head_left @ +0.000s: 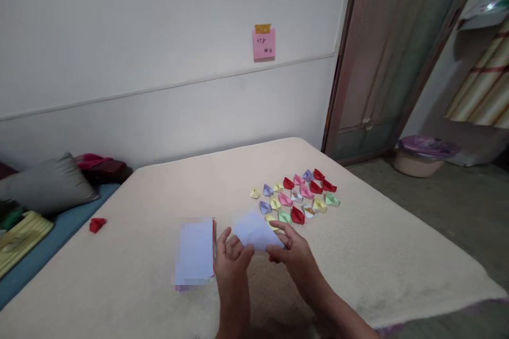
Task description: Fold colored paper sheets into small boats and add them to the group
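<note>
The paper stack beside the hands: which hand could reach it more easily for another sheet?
Left, probably. The left hand lies right beside the paper stack, while the right hand pinches the lavender sheet on the far side, nearer the folded boats.

left hand [231, 259] and right hand [292, 251] pinch a pale lavender paper sheet [256, 233] above the bed [159, 286] | paper stack [194, 251] just left | folded paper boats [296, 196] clustered beyond | pink note [263, 44] on wall
</note>
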`<action>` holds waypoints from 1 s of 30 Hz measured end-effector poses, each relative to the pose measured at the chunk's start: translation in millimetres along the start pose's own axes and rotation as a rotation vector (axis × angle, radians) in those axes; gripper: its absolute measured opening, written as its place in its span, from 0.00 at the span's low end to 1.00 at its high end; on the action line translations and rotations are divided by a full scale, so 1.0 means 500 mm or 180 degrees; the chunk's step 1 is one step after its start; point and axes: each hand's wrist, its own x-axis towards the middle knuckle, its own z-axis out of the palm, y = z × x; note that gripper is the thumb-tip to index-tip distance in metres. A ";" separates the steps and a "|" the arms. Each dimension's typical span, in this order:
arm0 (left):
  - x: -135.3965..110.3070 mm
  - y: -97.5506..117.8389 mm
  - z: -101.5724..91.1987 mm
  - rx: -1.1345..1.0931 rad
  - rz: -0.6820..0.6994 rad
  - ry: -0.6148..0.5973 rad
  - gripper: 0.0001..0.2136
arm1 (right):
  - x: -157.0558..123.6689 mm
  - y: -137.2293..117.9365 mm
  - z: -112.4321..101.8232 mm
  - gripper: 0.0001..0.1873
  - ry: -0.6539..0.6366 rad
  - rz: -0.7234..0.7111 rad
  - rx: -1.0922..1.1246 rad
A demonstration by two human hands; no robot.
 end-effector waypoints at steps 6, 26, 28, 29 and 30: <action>-0.001 0.005 -0.009 -0.0056 -0.0159 -0.0546 0.09 | -0.005 0.002 0.005 0.20 -0.0343 -0.0149 -0.0067; 0.012 0.020 -0.024 0.1248 0.0469 -0.0636 0.09 | -0.007 0.002 -0.009 0.29 -0.0091 -0.0424 -0.0460; 0.013 0.023 -0.024 0.1378 0.0526 -0.0671 0.10 | -0.008 0.001 -0.009 0.29 -0.0225 -0.0369 -0.0346; 0.012 0.024 -0.024 0.1429 0.0541 -0.0679 0.10 | -0.008 0.002 -0.009 0.30 -0.0259 -0.0349 -0.0293; 0.012 0.026 -0.023 0.1474 0.0552 -0.0686 0.10 | -0.007 0.002 -0.009 0.30 -0.0272 -0.0323 -0.0247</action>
